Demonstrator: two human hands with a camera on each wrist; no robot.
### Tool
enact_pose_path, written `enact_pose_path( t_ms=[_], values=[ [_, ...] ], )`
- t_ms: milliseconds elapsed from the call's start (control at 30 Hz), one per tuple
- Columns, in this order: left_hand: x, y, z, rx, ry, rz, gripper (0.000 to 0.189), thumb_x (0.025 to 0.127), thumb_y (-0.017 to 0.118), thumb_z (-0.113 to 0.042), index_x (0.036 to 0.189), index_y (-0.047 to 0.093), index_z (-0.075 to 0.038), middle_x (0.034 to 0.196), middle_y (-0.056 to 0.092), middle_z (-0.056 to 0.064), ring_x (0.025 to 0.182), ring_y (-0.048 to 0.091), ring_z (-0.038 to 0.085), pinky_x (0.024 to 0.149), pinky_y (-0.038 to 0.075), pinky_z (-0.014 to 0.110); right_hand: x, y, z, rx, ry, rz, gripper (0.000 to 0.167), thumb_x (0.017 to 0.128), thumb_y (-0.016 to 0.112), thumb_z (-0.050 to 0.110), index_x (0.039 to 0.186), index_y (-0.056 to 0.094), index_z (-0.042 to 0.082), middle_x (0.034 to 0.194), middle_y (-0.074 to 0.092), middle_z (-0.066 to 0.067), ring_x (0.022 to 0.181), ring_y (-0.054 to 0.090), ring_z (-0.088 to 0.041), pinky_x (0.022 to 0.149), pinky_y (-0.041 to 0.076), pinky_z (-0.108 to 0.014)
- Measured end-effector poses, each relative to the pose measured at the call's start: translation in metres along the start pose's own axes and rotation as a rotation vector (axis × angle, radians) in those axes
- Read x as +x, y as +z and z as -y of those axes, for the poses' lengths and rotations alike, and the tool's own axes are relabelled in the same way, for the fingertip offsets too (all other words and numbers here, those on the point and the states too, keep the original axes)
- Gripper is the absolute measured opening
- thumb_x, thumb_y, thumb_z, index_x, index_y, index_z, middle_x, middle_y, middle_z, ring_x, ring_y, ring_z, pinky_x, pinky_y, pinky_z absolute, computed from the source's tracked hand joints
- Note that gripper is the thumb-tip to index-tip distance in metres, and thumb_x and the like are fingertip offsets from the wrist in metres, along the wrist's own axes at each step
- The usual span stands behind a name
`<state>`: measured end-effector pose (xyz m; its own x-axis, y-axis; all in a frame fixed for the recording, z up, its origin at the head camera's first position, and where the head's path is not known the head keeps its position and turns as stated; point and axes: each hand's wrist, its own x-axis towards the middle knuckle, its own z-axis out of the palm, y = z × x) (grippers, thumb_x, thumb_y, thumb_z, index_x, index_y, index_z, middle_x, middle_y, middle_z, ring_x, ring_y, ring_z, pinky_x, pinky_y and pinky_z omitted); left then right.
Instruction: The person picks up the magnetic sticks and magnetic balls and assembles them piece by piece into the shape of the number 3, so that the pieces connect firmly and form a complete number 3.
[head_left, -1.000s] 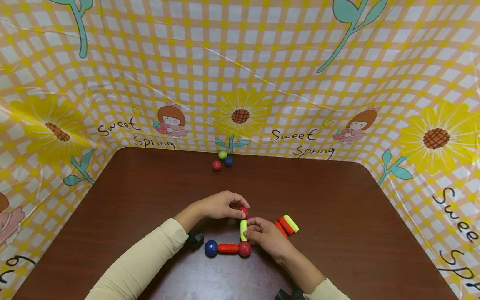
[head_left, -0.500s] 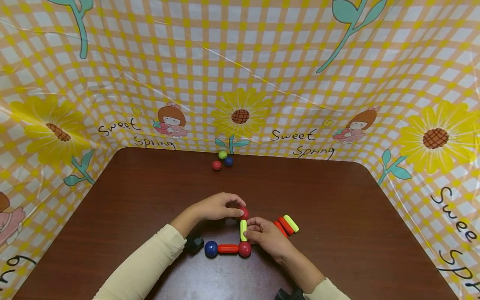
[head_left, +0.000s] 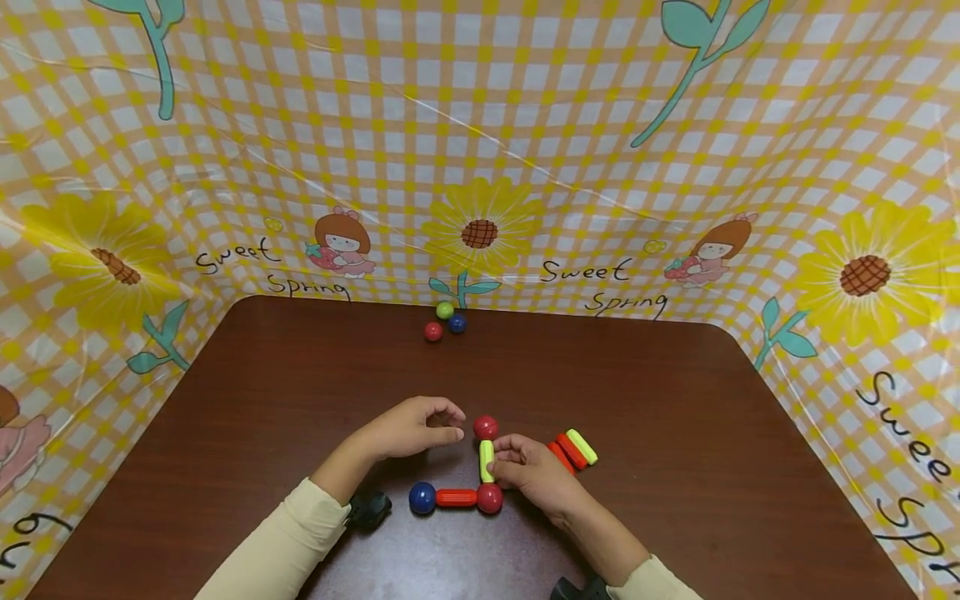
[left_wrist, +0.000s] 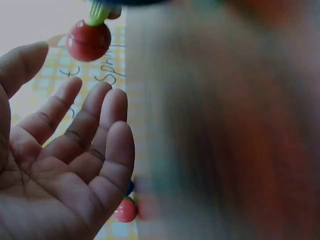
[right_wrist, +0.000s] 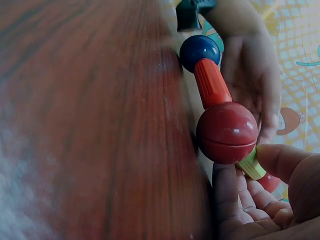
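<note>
My right hand [head_left: 536, 477] pinches a yellow-green ridged rod [head_left: 487, 460] between thumb and fingers. A red ball [head_left: 486, 427] caps the rod's far end, and a second red ball [head_left: 490, 498] joins its near end. From that near ball a red-orange rod [head_left: 456, 497] runs left to a blue ball [head_left: 422, 497], so the joined pieces make an L on the table. To the left of the far red ball, my left hand [head_left: 412, 427] is apart from it, fingers relaxed and holding nothing. The left wrist view shows its bare palm [left_wrist: 60, 185] below that ball.
Beside the right hand lie loose rods, two red-orange rods [head_left: 572, 451] and one yellow-green rod [head_left: 582, 447]. At the table's back edge sit a green ball [head_left: 445, 310], a blue ball [head_left: 457, 323] and a red ball [head_left: 432, 332]. A patterned cloth [head_left: 480, 125] surrounds the table [head_left: 637, 392].
The left hand has let go of the far red ball and drawn back to the left. My right hand keeps its pinch on the yellow-green rod, and the joined pieces stay put.
</note>
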<state>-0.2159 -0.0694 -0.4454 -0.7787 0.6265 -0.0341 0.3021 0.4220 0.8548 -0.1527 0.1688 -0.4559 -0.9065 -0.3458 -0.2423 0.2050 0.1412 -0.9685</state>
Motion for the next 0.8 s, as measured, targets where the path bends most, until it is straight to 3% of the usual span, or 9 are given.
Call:
enact_pose_path(
  t_ms=[167, 300, 400, 533, 800],
  values=[
    [-0.025, 0.003, -0.008, 0.111, 0.002, 0.033, 0.025, 0.091, 0.073, -0.028, 0.107, 0.068, -0.009, 0.093, 0.066, -0.007, 0.084, 0.060, 0.009, 0.075, 0.050, 0.029, -0.001, 0.000, 0.000, -0.008, -0.009, 0.007, 0.035, 0.092, 0.064, 0.005, 0.120, 0.052, -0.012, 0.095, 0.062, -0.009, 0.083, 0.061, -0.016, 0.073, 0.053, -0.026],
    [-0.042, -0.002, -0.017, 0.214, -0.009, 0.121, 0.025, 0.087, 0.076, -0.031, 0.103, 0.067, -0.013, 0.094, 0.063, -0.006, 0.080, 0.056, 0.009, 0.072, 0.048, 0.028, -0.001, 0.000, -0.002, -0.013, -0.016, 0.004, 0.035, 0.093, 0.064, 0.005, 0.120, 0.051, -0.012, 0.094, 0.062, -0.008, 0.083, 0.060, -0.015, 0.072, 0.053, -0.026],
    [-0.052, -0.004, -0.023, 0.234, -0.015, 0.196, 0.027, 0.084, 0.079, -0.029, 0.102, 0.066, -0.014, 0.097, 0.060, -0.006, 0.078, 0.055, 0.007, 0.073, 0.046, 0.027, -0.001, -0.001, -0.002, -0.017, -0.017, 0.002, 0.034, 0.093, 0.063, 0.005, 0.120, 0.051, -0.012, 0.094, 0.061, -0.008, 0.083, 0.060, -0.016, 0.073, 0.054, -0.027],
    [-0.056, -0.001, -0.023, 0.232, -0.010, 0.239, 0.023, 0.082, 0.079, -0.021, 0.099, 0.065, -0.017, 0.096, 0.056, -0.008, 0.076, 0.053, 0.004, 0.072, 0.046, 0.024, -0.001, -0.002, -0.003, -0.027, -0.021, -0.002, 0.033, 0.093, 0.063, 0.004, 0.120, 0.051, -0.012, 0.095, 0.061, -0.009, 0.083, 0.061, -0.016, 0.072, 0.055, -0.028],
    [-0.056, 0.002, -0.018, 0.222, -0.014, 0.249, 0.020, 0.083, 0.079, -0.018, 0.096, 0.064, -0.020, 0.088, 0.057, -0.012, 0.074, 0.053, 0.004, 0.069, 0.046, 0.024, -0.002, 0.000, -0.001, -0.124, -0.051, -0.052, 0.035, 0.091, 0.066, 0.004, 0.119, 0.053, -0.012, 0.091, 0.060, -0.008, 0.078, 0.060, -0.017, 0.069, 0.056, -0.033]
  ],
)
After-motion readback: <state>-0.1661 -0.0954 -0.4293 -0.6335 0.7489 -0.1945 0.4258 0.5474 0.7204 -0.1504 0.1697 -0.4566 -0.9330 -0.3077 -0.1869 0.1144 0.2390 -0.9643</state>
